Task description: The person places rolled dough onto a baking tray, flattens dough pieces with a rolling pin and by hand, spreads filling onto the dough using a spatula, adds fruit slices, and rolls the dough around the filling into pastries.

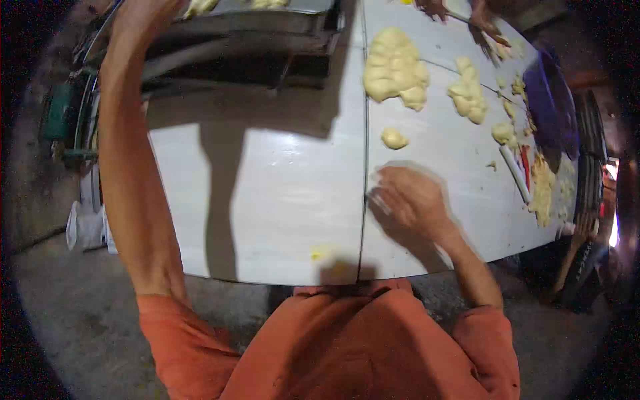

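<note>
My left arm stretches up along the left side to the top edge, where my left hand point(150, 13) is beside a dark metal tray point(247, 17) with pale dough pieces point(267, 3); its fingers are mostly out of frame. My right hand point(407, 200) is low over the white tabletop point(280, 187), blurred, fingers loosely apart and slightly bent, with nothing visible in them. Just above it lies a small dough ball point(394, 139). Farther up are a large lumpy dough pile point(393, 67) and a narrower dough piece point(469, 93).
A white rolling rod point(515, 173), dough scraps point(542, 190) and a purple tub point(550, 107) line the right side. Another person's hands point(483, 20) work at the top right; a further person point(577, 260) is at the lower right. Green machinery point(61, 110) stands at the left.
</note>
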Motion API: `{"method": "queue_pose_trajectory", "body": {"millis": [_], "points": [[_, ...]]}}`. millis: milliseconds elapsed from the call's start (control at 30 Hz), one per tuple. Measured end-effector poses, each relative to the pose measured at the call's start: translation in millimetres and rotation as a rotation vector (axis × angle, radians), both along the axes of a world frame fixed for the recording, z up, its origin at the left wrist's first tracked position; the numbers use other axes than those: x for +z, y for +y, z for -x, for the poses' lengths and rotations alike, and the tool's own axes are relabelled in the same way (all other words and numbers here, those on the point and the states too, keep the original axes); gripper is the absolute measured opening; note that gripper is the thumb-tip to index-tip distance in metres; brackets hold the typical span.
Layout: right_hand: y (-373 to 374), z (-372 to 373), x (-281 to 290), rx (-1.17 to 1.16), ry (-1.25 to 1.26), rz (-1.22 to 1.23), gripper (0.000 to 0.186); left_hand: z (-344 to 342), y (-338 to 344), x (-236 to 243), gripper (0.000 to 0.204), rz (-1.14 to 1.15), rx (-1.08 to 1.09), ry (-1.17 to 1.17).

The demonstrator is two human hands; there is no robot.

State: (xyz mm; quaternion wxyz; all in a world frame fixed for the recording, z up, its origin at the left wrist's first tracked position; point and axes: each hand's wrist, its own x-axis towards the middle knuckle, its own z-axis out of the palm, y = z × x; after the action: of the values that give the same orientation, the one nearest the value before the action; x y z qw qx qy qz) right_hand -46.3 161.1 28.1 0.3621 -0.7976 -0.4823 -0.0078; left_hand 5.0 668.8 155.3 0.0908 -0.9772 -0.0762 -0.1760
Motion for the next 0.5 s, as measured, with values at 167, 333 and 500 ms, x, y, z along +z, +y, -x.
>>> {"method": "queue_pose_trajectory", "body": {"millis": [167,333,500], "points": [[-48,69,-63,0.090,0.041,0.258,0.033,71,-112,-48,0.042,0.392,-0.058,-0.531],[-83,50,-53,-0.220,0.063,0.047,0.026,176,-150,-64,0.029,0.566,-0.044,-0.543],[-170,5,-41,-0.601,0.195,-0.008,0.021,213,-209,-84,0.028,0.658,0.174,-0.347]]}}
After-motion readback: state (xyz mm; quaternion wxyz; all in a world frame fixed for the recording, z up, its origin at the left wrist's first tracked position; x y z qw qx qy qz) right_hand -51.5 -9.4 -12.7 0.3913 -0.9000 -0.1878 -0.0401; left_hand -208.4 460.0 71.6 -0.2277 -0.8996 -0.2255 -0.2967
